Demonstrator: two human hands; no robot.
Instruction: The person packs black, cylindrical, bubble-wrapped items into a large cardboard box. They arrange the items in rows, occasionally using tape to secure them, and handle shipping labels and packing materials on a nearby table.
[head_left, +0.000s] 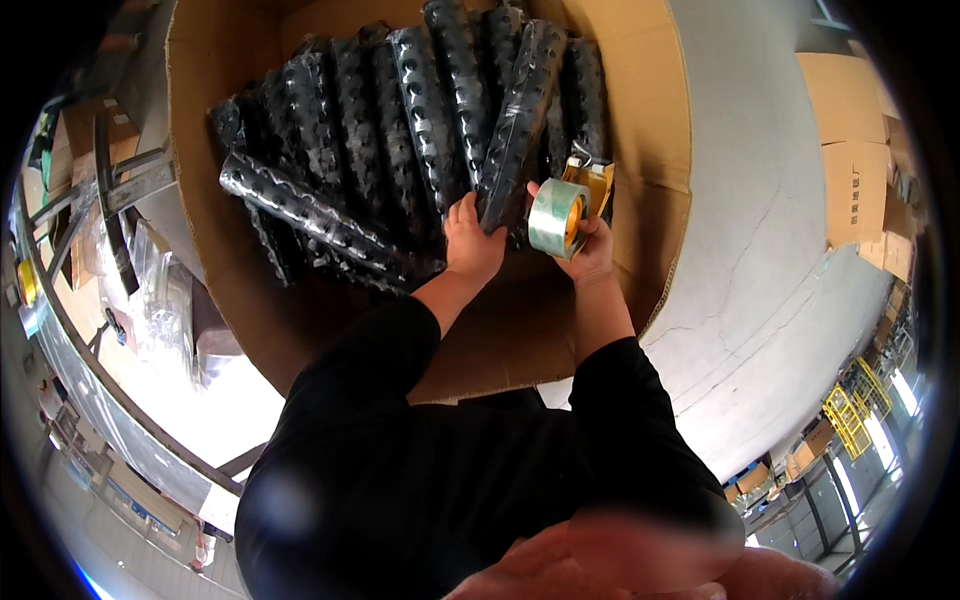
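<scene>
Inside a large open cardboard box (640, 130) lie several long, dark rolls wrapped in shiny film, their surfaces patterned with round bumps or holes. My left hand (473, 245) is closed at the near end of one tilted wrapped roll (522, 105), which leans across its neighbours. In my right hand (590, 255) is a tape dispenser (597, 180) with a yellow frame, carrying a wide roll of clear greenish tape (549, 218). It is held just right of the tilted roll, over the box. Another wrapped roll (300, 210) lies slantwise across the left side of the pile.
The box's near wall (480, 360) stands against my body. Grey concrete floor (750, 250) runs along the right, with stacked cartons (850, 150) and a yellow metal rack (855, 405) beyond. To the left stand a metal frame (115, 200) and clear plastic film (165, 300).
</scene>
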